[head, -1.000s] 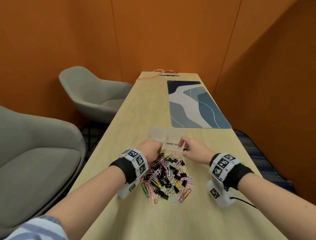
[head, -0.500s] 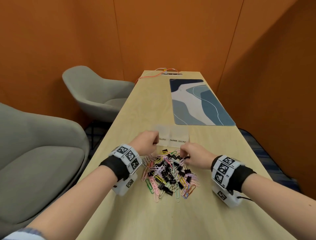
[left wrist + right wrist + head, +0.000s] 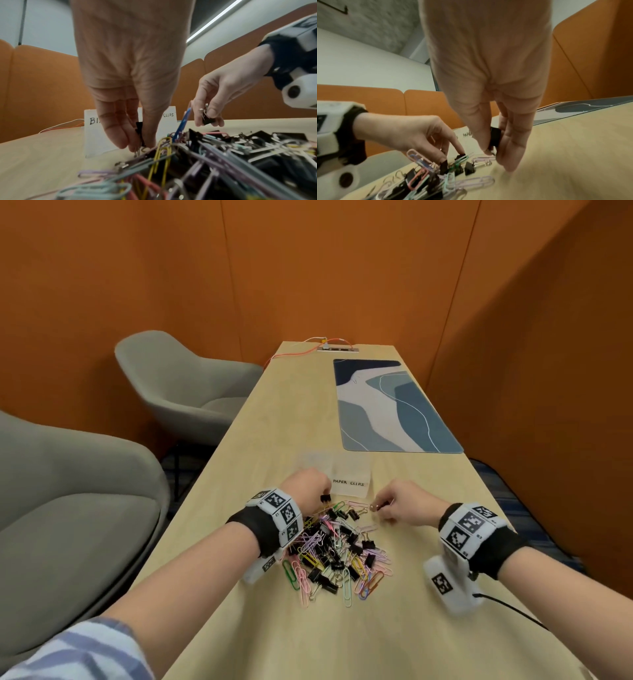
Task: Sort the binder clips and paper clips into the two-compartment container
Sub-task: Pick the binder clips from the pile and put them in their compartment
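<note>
A heap of coloured paper clips and black binder clips [image 3: 337,549] lies on the wooden table. Just beyond it stands the clear two-compartment container [image 3: 352,472], labelled "PAPER CLIPS" on its right half; the left label reads "BI…" in the left wrist view. At the heap's far left edge my left hand [image 3: 320,498] pinches a black binder clip [image 3: 139,129] between thumb and fingers. At the far right edge my right hand [image 3: 376,506] pinches another black binder clip [image 3: 494,136], held a little above the table. What is inside the container cannot be made out.
A blue patterned desk mat [image 3: 394,405] lies further back on the right. An orange cable runs to a socket strip [image 3: 337,349] at the table's far end. Two grey armchairs [image 3: 178,385] [image 3: 68,508] stand left of the table. Orange walls enclose the room.
Both hands have drawn back from the container's front edge to the far side of the heap. The right hand has shifted to the right. Each hand now pinches a black binder clip.
</note>
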